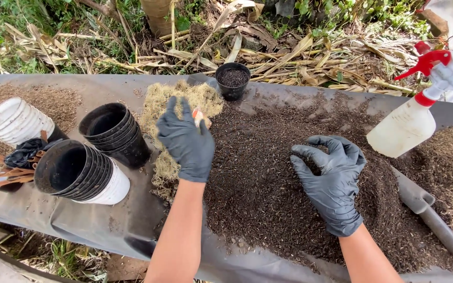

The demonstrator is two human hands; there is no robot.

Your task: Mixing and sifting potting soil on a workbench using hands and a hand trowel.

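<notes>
Right hand spread on soil heap; left hand pinching small orange piece, near fibre pile edge.

Soft, even daylight fills the scene, bright without harsh sun. Shadows are faint, pooling only inside the black pots and under the gloved hands. The white spray bottle at the right looks slightly overexposed. Focus is sharp across the worktop; its far edge bows from wide-angle distortion.
</notes>
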